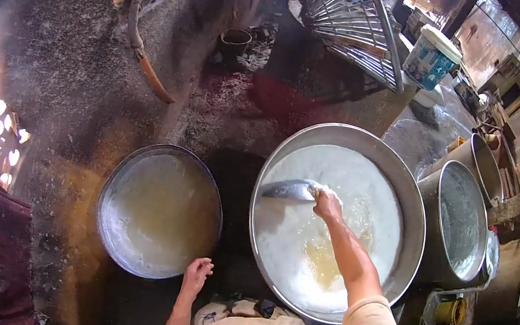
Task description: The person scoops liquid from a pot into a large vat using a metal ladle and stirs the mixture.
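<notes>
In the head view my right hand (327, 206) reaches into a wide metal vat (417, 211) of frothy white liquid (288, 258). It is closed around the handle of a metal scoop (290, 189), tilted at the left part of the vat; how deep it sits in the liquid I cannot tell. A cloudy yellowish patch (322, 260) shows through the froth. My left hand (197, 275) is beside the lower right rim of a smaller round basin (103, 232), loosely curled with nothing in it. Murky yellowish liquid (165, 205) fills much of that basin.
Two metal drums stand to the right, the nearer drum (462, 219) holding greyish liquid. Further back are a printed plastic bucket (433, 57) and a slatted bamboo rack (361, 20). A small pot (235, 40) sits near the back wall. A curved stick (145, 62) is at upper left.
</notes>
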A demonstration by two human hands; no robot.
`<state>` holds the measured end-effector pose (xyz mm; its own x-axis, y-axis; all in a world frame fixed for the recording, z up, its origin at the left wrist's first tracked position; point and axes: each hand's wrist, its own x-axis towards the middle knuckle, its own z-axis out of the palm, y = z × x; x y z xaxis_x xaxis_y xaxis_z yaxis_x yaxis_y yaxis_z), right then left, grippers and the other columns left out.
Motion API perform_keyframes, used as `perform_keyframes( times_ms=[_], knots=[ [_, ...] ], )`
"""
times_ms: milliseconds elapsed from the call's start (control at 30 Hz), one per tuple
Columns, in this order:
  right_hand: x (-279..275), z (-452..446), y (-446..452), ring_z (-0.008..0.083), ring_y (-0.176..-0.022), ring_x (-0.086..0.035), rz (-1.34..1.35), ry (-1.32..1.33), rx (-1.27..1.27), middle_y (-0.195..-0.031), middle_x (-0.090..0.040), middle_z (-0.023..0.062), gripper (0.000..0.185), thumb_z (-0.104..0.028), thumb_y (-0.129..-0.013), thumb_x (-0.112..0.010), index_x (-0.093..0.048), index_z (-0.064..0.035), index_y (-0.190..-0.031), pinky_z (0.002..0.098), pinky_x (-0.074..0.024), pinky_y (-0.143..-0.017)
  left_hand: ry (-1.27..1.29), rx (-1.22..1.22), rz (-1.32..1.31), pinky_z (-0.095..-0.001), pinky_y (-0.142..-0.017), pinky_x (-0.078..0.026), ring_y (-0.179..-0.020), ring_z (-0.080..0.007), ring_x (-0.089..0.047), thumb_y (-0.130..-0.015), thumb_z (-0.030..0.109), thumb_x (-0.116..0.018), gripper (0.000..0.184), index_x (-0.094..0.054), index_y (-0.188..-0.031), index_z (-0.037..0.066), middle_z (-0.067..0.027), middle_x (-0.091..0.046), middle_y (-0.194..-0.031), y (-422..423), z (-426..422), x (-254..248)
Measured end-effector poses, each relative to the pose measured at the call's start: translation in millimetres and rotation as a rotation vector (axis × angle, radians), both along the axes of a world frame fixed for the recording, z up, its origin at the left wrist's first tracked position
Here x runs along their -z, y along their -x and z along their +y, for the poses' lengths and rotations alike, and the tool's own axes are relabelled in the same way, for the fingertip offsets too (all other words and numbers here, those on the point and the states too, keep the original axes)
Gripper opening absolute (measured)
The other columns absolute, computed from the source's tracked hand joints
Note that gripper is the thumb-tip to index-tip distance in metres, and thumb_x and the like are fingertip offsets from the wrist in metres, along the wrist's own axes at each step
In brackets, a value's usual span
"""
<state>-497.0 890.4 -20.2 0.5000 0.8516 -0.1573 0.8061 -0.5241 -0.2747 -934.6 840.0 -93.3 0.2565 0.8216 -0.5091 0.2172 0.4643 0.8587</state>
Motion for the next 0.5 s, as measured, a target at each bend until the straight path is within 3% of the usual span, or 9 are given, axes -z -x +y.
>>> perform_keyframes(
  times_ms=[300,433,500],
  knots=[
    [44,-83,-6,0.0337,-0.098,-0.062,0.035,0.268,0.177,-0.104,-0.064,0.0162,0.027,-0.009,-0.073,-0.062,-0.065,-0.0063,-0.1,0.0439,-0.0511,-0.081,-0.043,0.117,0.028,-0.0274,-0.075,-0.049,-0.078,-0.0142,-0.061,-0.088,0.017,-0.058,0.028,-0.059,-0.11,0.0,-0.0085,-0.065,-0.096,-11,21,-19],
    [59,-147,-17,0.0333,-0.099,-0.062,0.0,0.329,0.141,-0.103,-0.064,0.0179,0.033,-0.011,-0.073,-0.062,-0.062,-0.0069,-0.106,0.0438,-0.052,-0.082,-0.057,0.179,0.02,-0.0276,-0.076,-0.049,-0.08,-0.0137,-0.061,-0.088,0.016,-0.057,0.028,-0.059,-0.11,-0.002,-0.0091,-0.065,-0.096,-31,25,-16],
    [70,-178,-25,0.0321,-0.1,-0.062,0.04,0.404,0.231,-0.103,-0.064,0.0181,0.036,-0.012,-0.073,-0.062,-0.061,-0.0078,-0.109,0.0433,-0.0523,-0.083,-0.088,0.296,0.004,-0.0304,-0.073,-0.047,-0.086,-0.0141,-0.061,-0.091,0.022,-0.055,0.029,-0.057,-0.114,0.005,-0.0057,-0.064,-0.103,-42,24,-9]
  ],
)
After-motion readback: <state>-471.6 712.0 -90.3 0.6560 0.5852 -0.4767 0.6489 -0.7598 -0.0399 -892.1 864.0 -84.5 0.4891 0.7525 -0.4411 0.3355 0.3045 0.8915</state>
